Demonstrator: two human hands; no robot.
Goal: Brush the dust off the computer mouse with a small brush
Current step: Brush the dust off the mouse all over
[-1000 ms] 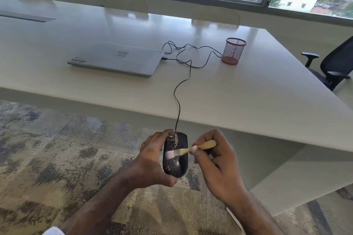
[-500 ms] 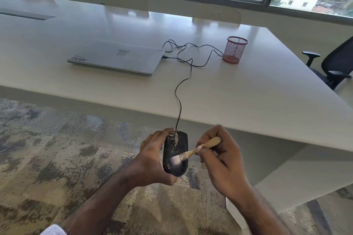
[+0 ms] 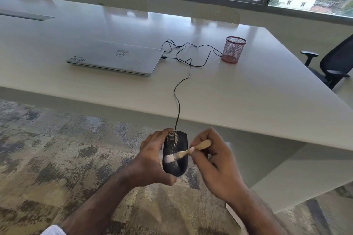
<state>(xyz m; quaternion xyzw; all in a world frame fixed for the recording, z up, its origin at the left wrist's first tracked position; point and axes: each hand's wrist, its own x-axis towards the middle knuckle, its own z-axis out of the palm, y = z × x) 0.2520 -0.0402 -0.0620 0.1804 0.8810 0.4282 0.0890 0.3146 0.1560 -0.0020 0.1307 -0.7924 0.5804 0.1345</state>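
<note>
Held off the table, out in front of its near edge and over the patterned carpet (image 3: 57, 158): the black computer mouse (image 3: 174, 153), gripped from the left side by the left hand (image 3: 150, 160), thumb low by the rear end, fingers curled round the far flank. Pinched in the right hand (image 3: 214, 162), between thumb and curled fingers: the small brush (image 3: 188, 151), wooden handle slanting up to the right, pale bristles laid flat on the middle of the mouse's back. Compared with half a second ago, bristles now nearer the left flank and splayed wider, so probably mid-sweep across the shell. Pale dust still thick on the front left button and along the wheel; rear half mostly dark and clean-looking. Judged about halfway done, with the front and the seam yet to brush. As for room: plenty of open air around both hands, nothing below but floor, so falling dust lands on carpet rather than table (image 3: 248, 101). One tether only: the cable (image 3: 177, 101) rising from the mouse's nose over the near edge, then looping loosely toward the closed laptop (image 3: 114, 57) near the middle of the table. Slack enough, apparently, for tilting the mouse; a hard pull could tug at the plug. Red mesh cup (image 3: 234, 49) toward the right edge, well apart.
</note>
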